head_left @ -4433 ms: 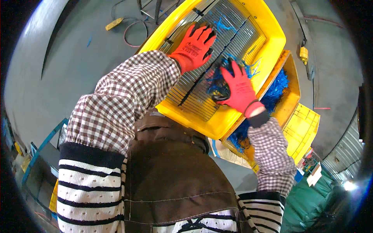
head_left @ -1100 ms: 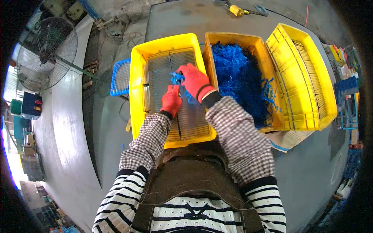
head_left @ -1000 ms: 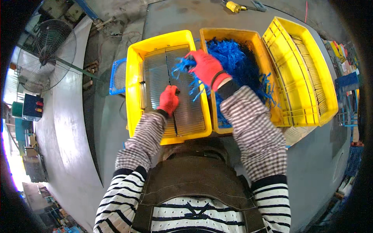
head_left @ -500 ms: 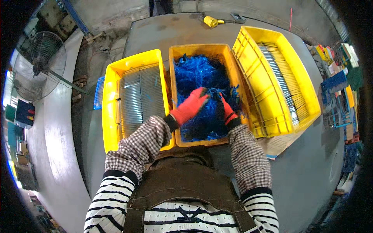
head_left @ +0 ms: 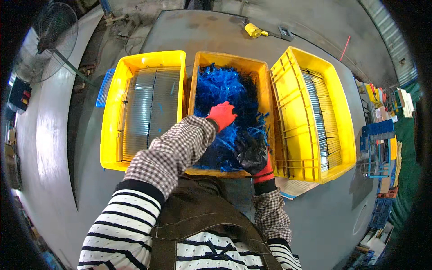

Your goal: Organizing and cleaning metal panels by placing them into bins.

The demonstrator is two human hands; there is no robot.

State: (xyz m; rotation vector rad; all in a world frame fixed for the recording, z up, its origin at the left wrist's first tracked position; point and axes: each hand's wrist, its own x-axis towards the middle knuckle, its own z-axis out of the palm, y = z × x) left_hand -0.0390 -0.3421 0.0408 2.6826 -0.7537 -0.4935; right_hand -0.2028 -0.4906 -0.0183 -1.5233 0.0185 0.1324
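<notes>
A worn orange-yellow bin (head_left: 228, 56) stands in the middle, filled with shredded blue plastic strips (head_left: 219, 87). Over the strips is my left hand (head_left: 222, 115) in a red glove; its fingers curl downward, and whatever lies under them is hidden. My right hand (head_left: 255, 158) is at the bin's near right corner, its black-coated palm turned up toward the left. Its fingers blend into the dark strips, so their grip is unclear. A loose tuft of blue strips sticks up just beyond that hand.
A yellow crate (head_left: 109, 108) with rows of thin metallic plates (head_left: 150, 112) stands at left. Another yellow crate (head_left: 344, 130), tilted, holds similar pieces at right. At the table's far edge lies a yellow tool (head_left: 253, 30). A caged fan (head_left: 56, 42) stands far left.
My right hand has drawn back toward me and turned its black palm up. My left hand stays over the strips, its fingers more curled. The whole view has shifted a little.
</notes>
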